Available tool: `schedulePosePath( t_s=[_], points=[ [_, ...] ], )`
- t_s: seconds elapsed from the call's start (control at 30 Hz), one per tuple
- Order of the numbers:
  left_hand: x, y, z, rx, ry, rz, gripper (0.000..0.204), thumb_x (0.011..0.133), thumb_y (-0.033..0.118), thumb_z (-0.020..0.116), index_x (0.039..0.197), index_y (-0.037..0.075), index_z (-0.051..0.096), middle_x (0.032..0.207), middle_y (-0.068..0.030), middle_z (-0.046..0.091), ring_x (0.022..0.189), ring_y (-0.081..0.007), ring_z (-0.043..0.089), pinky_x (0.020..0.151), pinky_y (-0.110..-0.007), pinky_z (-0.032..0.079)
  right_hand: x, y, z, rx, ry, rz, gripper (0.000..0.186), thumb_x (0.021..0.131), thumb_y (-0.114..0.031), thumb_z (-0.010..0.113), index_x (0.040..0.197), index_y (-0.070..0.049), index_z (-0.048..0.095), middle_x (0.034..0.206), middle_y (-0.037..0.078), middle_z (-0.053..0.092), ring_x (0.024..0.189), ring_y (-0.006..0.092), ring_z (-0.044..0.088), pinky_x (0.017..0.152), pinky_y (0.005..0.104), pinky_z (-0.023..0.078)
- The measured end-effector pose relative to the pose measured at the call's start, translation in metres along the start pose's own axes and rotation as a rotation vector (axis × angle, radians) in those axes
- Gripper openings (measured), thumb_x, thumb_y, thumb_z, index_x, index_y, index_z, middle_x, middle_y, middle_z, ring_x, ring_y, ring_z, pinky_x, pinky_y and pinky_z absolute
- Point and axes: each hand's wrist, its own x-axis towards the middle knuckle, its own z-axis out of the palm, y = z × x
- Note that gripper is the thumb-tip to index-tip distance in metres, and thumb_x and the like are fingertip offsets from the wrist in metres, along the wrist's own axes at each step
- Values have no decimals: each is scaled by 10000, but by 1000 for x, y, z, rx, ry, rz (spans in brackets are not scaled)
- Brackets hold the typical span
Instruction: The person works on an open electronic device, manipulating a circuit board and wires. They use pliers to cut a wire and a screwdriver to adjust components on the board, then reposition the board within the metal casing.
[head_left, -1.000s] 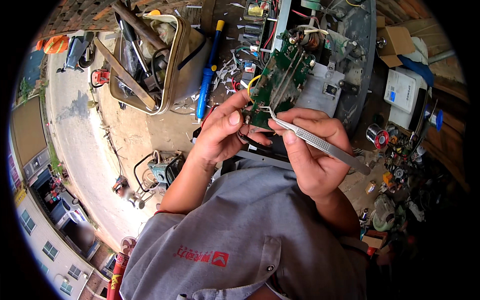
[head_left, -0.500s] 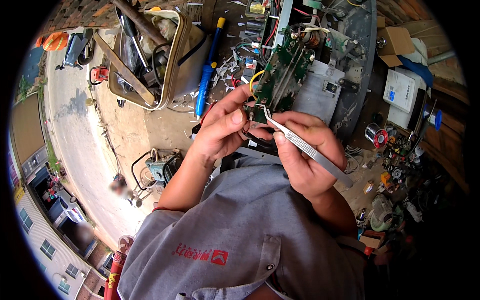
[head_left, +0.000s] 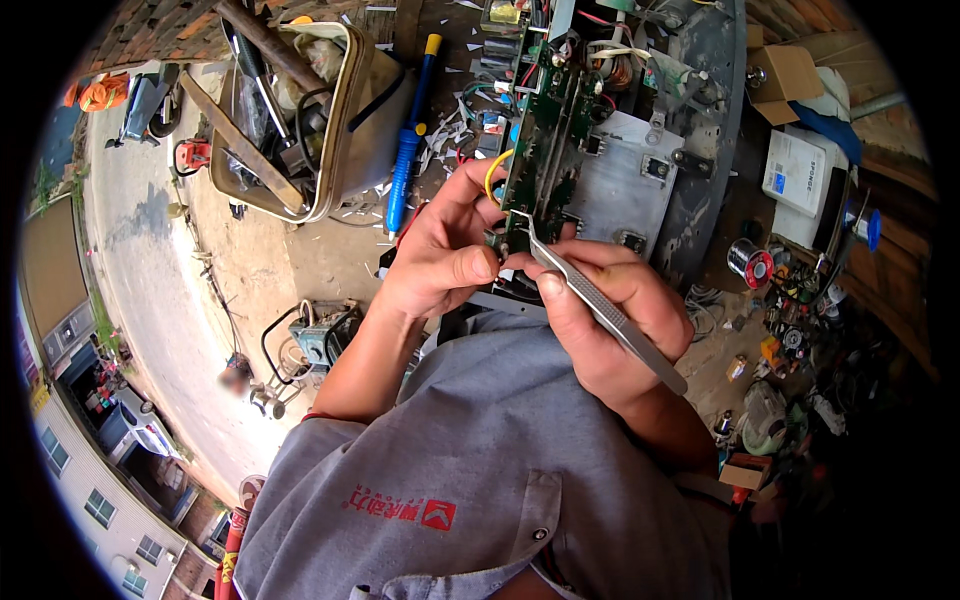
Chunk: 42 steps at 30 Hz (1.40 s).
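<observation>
My left hand (head_left: 440,255) is closed on the lower left end of a dark green circuit board (head_left: 548,160), thumb at its corner. My right hand (head_left: 605,350) pinches silver angled tweezers (head_left: 607,310); their bent tips reach the board's lower left part. Whether they touch it is unclear. A yellow wire (head_left: 493,168) loops beside the board's left edge. Behind the board sit an open metal chassis (head_left: 715,120) with wiring and a silver plate (head_left: 625,175).
A blue desoldering pump (head_left: 405,165) lies among paper scraps. A bin of tools (head_left: 340,175) stands upper left. Solder spool (head_left: 750,262), white box (head_left: 795,175) and clutter are at right. A wheeled machine (head_left: 325,335) stands lower left, with a road beyond.
The board has turned slightly more upright and shifted left. My right hand and the tweezers have moved left and a little down, the tool now held at a steeper angle.
</observation>
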Motion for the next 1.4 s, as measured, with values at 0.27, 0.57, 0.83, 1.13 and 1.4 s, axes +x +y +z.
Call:
schedulePosePath(
  t_s=[0.27, 0.57, 0.83, 1.13, 1.4],
  points=[
    [0, 1, 7, 60, 35, 48, 816, 888, 220, 828, 1509, 30, 334, 1448, -222, 528, 1309, -400, 583, 985, -456, 595, 0, 12, -9, 77, -79, -23, 191, 863, -4, 809, 983, 8, 661, 1071, 180, 758, 901, 226, 759, 785, 321, 598],
    [0, -5, 4, 89, 22, 69, 849, 876, 190, 838, 1530, 19, 324, 1445, -190, 549, 1260, -360, 631, 964, -399, 604, 0, -39, -72, 193, -367, 370, 472, 887, -101, 788, 1300, 72, 639, 1072, 171, 749, 872, 174, 730, 794, 283, 563],
    [-1, -9, 10, 107, 46, 106, 869, 856, 149, 853, 1531, 22, 320, 1428, -148, 571, 1259, -328, 635, 967, -385, 593, 25, -58, -82, -212, -578, 368, 426, 860, -15, 716, 1281, 35, 681, 1045, 169, 764, 834, 184, 717, 749, 304, 561],
    [-3, -12, 8, 172, 81, 101, 917, 812, 93, 885, 1528, 26, 315, 1438, -113, 536, 1276, -309, 619, 908, -339, 597, 25, -49, -65, -512, -567, 75, 374, 850, -37, 741, 1214, -6, 659, 896, 129, 655, 730, 300, 679, 621, 386, 533],
    [-5, -14, 13, 226, 110, 68, 947, 755, -27, 893, 1512, 80, 335, 1442, -110, 527, 1222, -226, 617, 848, -275, 596, 19, -48, -57, -558, -499, 55, 270, 850, -10, 725, 1114, 20, 677, 858, 116, 653, 681, 272, 677, 600, 351, 550]
  ],
)
